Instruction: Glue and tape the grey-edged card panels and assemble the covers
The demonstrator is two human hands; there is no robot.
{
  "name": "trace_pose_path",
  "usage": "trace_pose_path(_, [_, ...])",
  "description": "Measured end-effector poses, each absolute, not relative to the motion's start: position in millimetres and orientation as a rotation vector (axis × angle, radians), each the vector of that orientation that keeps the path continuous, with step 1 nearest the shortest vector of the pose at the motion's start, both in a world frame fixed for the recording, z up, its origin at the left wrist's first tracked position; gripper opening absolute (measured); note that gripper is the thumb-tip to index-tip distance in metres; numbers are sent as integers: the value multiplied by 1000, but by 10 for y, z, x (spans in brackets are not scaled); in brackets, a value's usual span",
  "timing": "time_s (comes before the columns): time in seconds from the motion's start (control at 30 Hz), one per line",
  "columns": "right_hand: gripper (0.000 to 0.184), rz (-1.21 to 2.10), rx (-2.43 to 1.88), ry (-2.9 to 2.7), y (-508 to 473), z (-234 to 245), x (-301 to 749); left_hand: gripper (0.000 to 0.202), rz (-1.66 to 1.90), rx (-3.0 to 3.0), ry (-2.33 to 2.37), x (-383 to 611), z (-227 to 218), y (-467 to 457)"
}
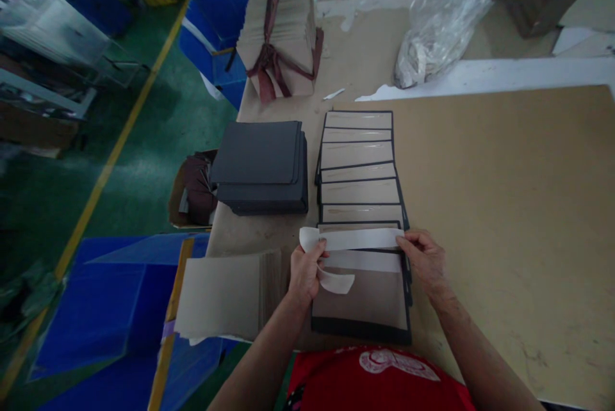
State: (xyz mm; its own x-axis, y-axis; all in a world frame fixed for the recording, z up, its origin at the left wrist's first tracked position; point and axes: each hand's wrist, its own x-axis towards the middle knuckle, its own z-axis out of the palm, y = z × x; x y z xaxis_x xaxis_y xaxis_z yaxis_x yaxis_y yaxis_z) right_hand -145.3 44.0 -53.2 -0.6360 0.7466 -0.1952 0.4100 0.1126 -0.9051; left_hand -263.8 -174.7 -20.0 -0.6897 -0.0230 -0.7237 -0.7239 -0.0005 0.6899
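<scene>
A white paper strip (360,239) stretches between my two hands, above a column of overlapping dark-edged panels (360,192) with beige faces. Its left part is pinched by my left hand (306,270), where one end curls up and another white tail (337,282) hangs below the fingers. At the strip's right end, my right hand (425,258) grips it between thumb and fingers. The nearest panel (358,302) has a brownish face with a dark border, and a white strip (362,261) lies across its upper part.
A stack of dark boards (259,155) stands left of the column, with grey boards (221,296) nearer me. Behind is a bundle tied with brown cloth (288,40). A clear plastic bag (437,27) lies at the back. Blue bins (106,308) flank the table's left edge.
</scene>
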Motion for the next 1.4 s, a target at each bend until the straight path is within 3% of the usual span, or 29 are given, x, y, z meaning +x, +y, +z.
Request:
trace_pose_path(0.5, [23,1330,-1115,-2201,389,-715,-1577,35,1438,-720,2263,-2826,-461,-1677])
trace_pose_path(1.4, [21,1301,-1190,-2227,433,-712,-1647,32,1340,-679,2294,-2868,-521,-1672])
